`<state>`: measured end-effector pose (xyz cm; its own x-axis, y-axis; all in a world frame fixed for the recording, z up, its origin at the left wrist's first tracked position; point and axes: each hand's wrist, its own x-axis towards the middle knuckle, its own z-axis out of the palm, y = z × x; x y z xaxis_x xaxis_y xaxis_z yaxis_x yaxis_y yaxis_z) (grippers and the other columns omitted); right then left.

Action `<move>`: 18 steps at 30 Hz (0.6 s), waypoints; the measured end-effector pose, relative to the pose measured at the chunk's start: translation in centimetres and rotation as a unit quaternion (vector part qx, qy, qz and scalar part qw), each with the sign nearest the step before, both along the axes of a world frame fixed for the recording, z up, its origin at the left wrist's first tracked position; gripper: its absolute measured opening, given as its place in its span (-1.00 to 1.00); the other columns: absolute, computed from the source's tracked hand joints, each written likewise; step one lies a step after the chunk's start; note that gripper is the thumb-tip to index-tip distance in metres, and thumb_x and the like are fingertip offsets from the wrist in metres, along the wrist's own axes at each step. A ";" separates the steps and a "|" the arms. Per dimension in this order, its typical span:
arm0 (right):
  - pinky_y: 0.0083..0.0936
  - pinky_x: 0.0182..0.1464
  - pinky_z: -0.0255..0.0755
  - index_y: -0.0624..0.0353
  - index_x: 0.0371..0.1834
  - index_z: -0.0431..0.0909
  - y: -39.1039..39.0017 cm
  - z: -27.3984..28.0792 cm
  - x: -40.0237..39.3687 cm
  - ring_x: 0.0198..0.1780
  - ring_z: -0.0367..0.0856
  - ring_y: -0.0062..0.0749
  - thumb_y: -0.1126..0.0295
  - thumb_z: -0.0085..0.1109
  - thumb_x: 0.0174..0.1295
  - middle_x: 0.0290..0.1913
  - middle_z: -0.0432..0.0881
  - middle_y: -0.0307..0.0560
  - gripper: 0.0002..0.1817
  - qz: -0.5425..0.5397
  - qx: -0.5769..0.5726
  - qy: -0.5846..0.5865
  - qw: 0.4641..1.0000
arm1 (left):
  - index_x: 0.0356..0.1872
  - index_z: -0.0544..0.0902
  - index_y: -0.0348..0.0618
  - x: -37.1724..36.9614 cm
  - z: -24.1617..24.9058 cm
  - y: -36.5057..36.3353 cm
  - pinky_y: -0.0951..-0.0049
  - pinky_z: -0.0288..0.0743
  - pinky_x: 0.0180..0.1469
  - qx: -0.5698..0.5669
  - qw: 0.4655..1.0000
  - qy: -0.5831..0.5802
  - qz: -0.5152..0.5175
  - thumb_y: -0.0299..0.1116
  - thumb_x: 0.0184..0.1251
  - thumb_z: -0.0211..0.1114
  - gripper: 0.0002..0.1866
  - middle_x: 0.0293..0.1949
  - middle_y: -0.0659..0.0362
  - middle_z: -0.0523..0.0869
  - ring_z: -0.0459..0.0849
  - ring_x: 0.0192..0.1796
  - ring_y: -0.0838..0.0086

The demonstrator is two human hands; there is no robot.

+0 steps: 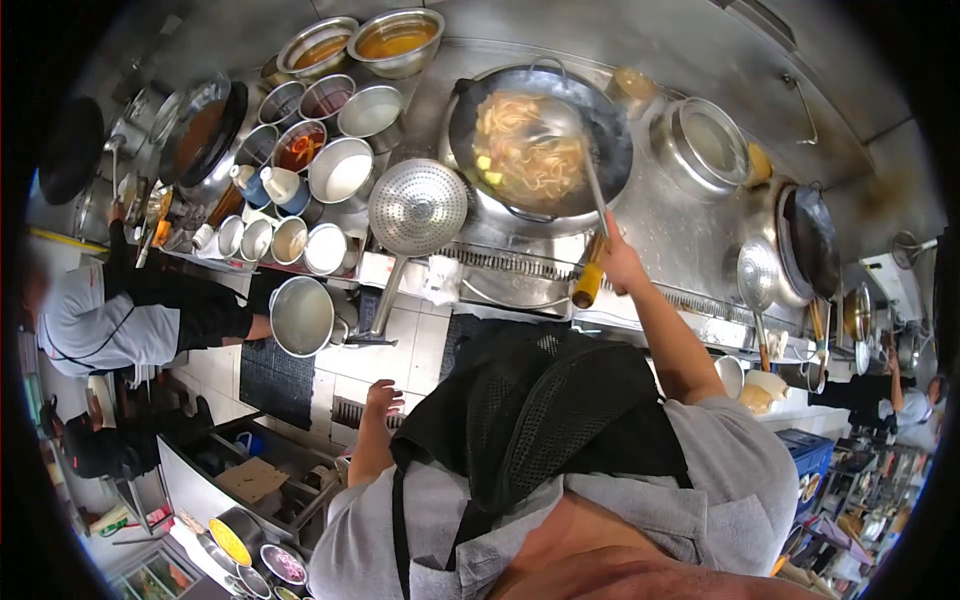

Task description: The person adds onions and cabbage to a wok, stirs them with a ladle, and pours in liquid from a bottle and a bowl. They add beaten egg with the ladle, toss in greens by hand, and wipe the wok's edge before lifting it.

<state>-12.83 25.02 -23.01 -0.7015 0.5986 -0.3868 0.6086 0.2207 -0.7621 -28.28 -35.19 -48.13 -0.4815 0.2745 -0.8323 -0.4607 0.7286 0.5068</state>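
Observation:
My right hand (pixel 622 258) grips the handle of a long metal ladle (pixel 597 185), whose yellowish grip end sticks out below my fist. The ladle's bowl is down in a large dark wok (pixel 610 160), among wide noodles (pixel 510 125) and yellow-green pieces in liquid. Steam blurs part of the food. Low at my left side, my left hand (pixel 383 397) hangs in the air with loosely curled fingers apart, holding nothing. Ahead of it, a perforated strainer (pixel 418 208) rests left of the wok, its handle reaching past the counter edge.
Metal containers of sauces and seasonings (pixel 345 172) crowd the counter at left, with two bowls of orange liquid (pixel 396 40) behind. A pot (pixel 303 315) stands off the front edge. Right of the wok are a lidded pot (pixel 705 145) and another strainer (pixel 757 272). A co-worker (pixel 110 320) stands at left.

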 end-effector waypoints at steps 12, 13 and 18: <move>-0.39 -0.56 0.41 -0.20 0.55 -0.20 -0.3 2.3 -0.7 -0.61 0.48 -0.34 0.50 -0.03 0.19 -0.41 0.52 -0.03 -0.13 0.036 -0.089 0.009 0.995 | 0.19 0.38 -0.01 1.0 4.0 0.5 0.35 0.43 -0.59 -0.011 0.992 -0.073 0.101 -0.58 0.28 -0.12 -0.55 -0.24 -0.06 0.70 0.59 -0.54 0.36; -0.26 -0.46 0.46 -0.19 0.55 -0.21 -0.9 0.4 -0.8 -0.59 0.50 -0.09 0.49 0.00 0.20 -0.39 0.56 0.07 -0.13 0.042 0.077 -0.009 0.996 | 0.19 0.38 -0.01 0.6 5.0 1.0 0.35 0.43 -0.59 -0.009 0.993 -0.067 0.099 -0.58 0.28 -0.12 -0.55 -0.24 -0.06 0.70 0.59 -0.54 0.36; -0.32 -0.52 0.48 -0.21 0.55 -0.22 -7.6 6.2 1.3 -0.55 0.60 -0.28 0.50 -0.03 0.18 -0.31 0.63 0.22 -0.12 0.034 0.080 -0.113 0.990 | 0.14 0.42 -0.06 0.3 -3.2 -4.5 0.41 0.41 -0.64 0.302 0.914 0.209 -0.169 -0.61 0.23 -0.05 -0.56 -0.25 -0.05 0.70 0.59 -0.57 0.36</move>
